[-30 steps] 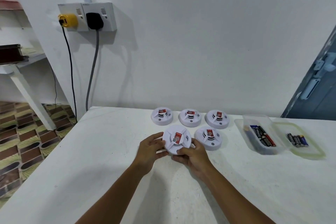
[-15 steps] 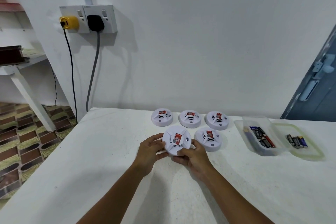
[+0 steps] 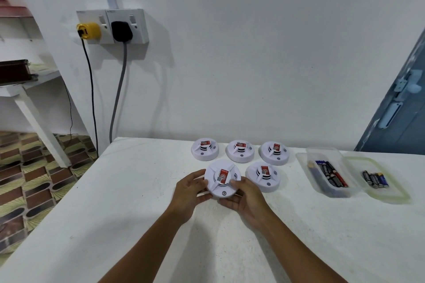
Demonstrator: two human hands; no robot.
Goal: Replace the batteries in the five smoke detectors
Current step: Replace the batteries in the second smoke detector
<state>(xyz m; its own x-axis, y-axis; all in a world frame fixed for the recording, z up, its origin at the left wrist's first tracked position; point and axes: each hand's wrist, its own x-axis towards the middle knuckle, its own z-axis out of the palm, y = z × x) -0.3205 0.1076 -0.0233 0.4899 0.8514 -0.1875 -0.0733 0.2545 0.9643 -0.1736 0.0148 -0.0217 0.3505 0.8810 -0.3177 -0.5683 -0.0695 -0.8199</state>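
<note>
Both my hands hold one round white smoke detector (image 3: 221, 177) with a red label, tilted up off the white table (image 3: 119, 190). My left hand (image 3: 189, 188) grips its left rim. My right hand (image 3: 245, 197) grips its lower right rim, thumb on top. Another detector (image 3: 263, 176) lies just to the right. Three more lie in a row behind: left (image 3: 204, 149), middle (image 3: 240, 150), right (image 3: 274, 152). A clear plastic tub (image 3: 315, 174) holds several batteries (image 3: 331, 176). Its lid (image 3: 395, 193) lies beside it with several more batteries (image 3: 375, 179) on it.
The table's back edge meets a white wall. A double socket (image 3: 112, 26) with a yellow and a black plug hangs above the table's left corner, cables dropping to the patterned floor. A white shelf stands far left, a blue door far right.
The held detector has turned slightly in my hands, its small button now facing me. Hands stay in about the same place.
</note>
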